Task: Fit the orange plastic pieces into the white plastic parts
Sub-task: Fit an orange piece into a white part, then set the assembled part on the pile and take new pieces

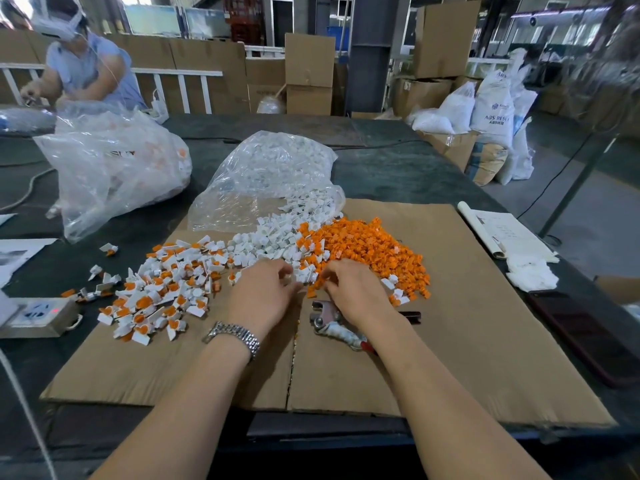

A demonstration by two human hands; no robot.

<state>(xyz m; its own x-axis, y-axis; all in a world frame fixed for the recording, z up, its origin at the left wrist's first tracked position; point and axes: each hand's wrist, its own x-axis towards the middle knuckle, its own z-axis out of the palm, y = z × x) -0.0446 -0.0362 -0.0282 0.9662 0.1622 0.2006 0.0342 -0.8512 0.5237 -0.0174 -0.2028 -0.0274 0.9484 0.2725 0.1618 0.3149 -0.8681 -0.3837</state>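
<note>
A heap of orange plastic pieces [367,251] lies on the cardboard sheet [467,323], right of a heap of white plastic parts [270,242] spilling from a clear bag [266,174]. Left of these lies a spread of fitted white-and-orange pieces [162,292]. My left hand [265,294] reaches into the near edge of the white heap, its curled fingers pinching a small white part. My right hand [353,289] rests on the near edge of the orange heap with fingers curled over pieces; what it holds is hidden.
Metal pliers [332,322] lie under my right wrist. A power strip [38,315] sits at the left, a dark phone [581,334] and papers [502,233] at the right. A second bag of pieces [114,168] stands far left, near another person [83,64].
</note>
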